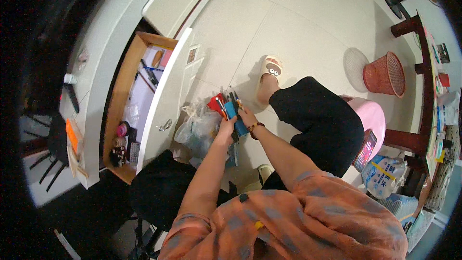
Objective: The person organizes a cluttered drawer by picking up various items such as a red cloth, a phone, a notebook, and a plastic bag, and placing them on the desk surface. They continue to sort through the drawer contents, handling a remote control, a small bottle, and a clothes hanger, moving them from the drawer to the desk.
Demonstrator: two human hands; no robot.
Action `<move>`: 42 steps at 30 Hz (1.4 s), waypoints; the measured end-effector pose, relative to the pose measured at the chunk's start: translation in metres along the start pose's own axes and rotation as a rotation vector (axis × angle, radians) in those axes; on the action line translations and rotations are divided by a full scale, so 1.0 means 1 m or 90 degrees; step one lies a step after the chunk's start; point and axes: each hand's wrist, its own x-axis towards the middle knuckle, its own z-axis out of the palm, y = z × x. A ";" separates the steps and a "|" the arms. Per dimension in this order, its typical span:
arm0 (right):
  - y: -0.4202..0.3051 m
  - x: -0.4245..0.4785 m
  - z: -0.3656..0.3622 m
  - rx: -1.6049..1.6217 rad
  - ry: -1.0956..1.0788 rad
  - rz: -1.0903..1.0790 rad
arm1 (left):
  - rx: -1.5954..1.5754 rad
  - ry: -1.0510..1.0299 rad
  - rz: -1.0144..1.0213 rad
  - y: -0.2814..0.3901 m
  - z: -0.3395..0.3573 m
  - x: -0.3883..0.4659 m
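Between my knees, my left hand [228, 127] grips several pens [221, 104] and the edge of a blue case or box [231, 110]. Close beside it on the right, my right hand [247, 116] is closed around more pens [236, 97]; a beaded bracelet [255, 130] circles that wrist. A red item [216, 103] shows just behind the pens; its kind is unclear. Left of my hands lies a knotted translucent plastic bag [196, 126] on the floor. The open drawer [140, 79] farther left holds a brown-handled item, dark tools, a pink round item and a hairbrush-like thing.
A black stool seat [162, 187] stands at lower left. On the tiled floor at right are a red mesh wastebasket [377, 74], a pink plastic stool [375, 115] with a phone [366, 150] near it, and a wrapped pack of bottles [382, 177]. A dark wooden table [424, 115] runs along the right.
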 end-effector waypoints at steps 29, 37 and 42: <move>-0.093 -0.006 -0.021 -0.095 0.299 -0.006 | 0.224 0.018 0.334 0.148 0.029 -0.150; -0.318 -0.056 -0.011 -0.102 0.122 -0.423 | 0.356 0.309 0.496 0.247 -0.094 -0.194; -0.367 -0.064 0.031 -0.533 -0.038 -0.692 | 0.347 0.448 0.421 0.264 -0.159 -0.144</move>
